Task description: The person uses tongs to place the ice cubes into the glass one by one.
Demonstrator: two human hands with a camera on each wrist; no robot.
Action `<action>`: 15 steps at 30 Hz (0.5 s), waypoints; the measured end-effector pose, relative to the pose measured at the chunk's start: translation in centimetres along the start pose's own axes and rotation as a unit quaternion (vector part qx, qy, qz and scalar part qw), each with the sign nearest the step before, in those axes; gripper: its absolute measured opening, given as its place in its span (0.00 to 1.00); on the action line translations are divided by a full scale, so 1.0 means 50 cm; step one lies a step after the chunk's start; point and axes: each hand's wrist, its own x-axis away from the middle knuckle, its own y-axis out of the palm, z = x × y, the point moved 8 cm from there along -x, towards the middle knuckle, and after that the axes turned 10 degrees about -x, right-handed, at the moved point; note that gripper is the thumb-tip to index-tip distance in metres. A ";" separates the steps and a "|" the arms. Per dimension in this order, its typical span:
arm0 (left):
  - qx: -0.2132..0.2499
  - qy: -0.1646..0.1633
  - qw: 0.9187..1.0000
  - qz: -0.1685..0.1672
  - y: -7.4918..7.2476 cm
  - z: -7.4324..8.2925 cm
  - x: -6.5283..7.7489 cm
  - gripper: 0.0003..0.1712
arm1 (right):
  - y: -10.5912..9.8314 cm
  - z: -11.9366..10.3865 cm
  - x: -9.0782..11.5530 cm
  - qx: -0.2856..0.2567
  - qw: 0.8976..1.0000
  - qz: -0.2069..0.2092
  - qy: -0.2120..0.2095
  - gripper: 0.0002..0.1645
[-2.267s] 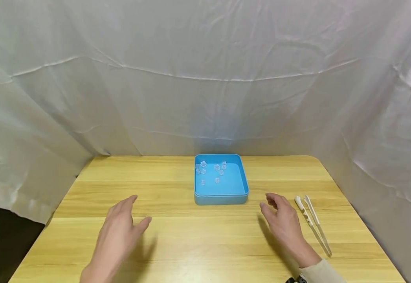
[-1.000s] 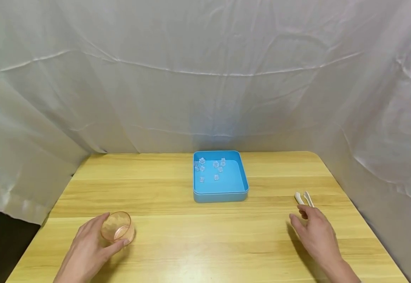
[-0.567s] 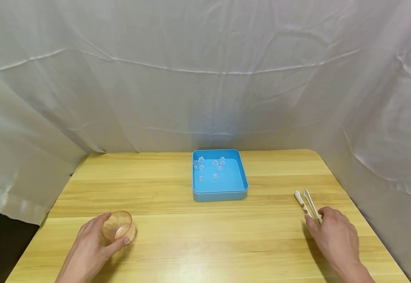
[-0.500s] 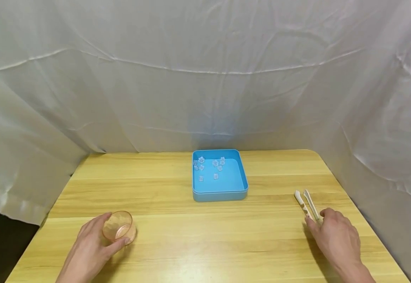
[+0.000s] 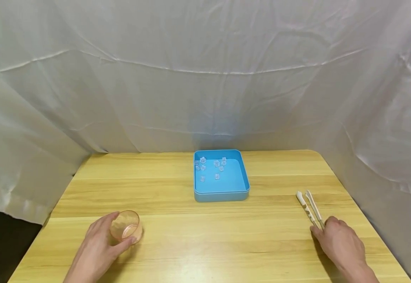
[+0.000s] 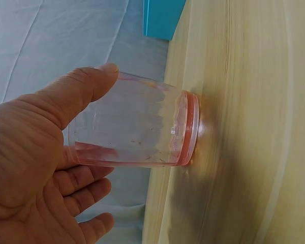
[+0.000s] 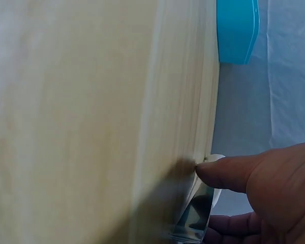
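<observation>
My left hand (image 5: 97, 243) holds a clear orange-tinted cup (image 5: 137, 232) between thumb and fingers, at the left of the table. In the left wrist view the thumb (image 6: 86, 89) lies near the rim of the cup (image 6: 137, 127); its base is at or very close to the tabletop. At the right, my right hand (image 5: 343, 245) pinches a pair of tongs (image 5: 307, 207) with white tips and a metal bend. The tips point away from me, apart. In the right wrist view the thumb (image 7: 229, 173) presses one arm, beside the shiny metal band (image 7: 197, 213); the fingers are partly hidden.
A blue square box (image 5: 221, 196) stands at the back middle of the wooden table (image 5: 205, 243). Several clear ice-like cubes (image 5: 217, 163) lie in it. Pale grey cloth (image 5: 205, 98) hangs behind the table and along both sides.
The cup came into view in my left hand and lately shifted slightly right. My right hand moved right onto the tongs, then slid back along them toward the bend.
</observation>
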 end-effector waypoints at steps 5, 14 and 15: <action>0.004 0.006 1.000 0.004 0.003 0.008 0.001 0.60 | 0.002 0.001 -0.005 0.008 1.000 -0.010 -0.003 0.22; 0.014 0.025 0.999 0.019 0.006 0.042 -0.005 0.55 | 0.007 0.007 -0.012 0.011 0.999 -0.041 0.022 0.22; 0.013 0.028 0.999 0.019 0.007 0.047 -0.007 0.55 | 0.008 0.008 -0.013 0.011 0.999 -0.042 0.024 0.22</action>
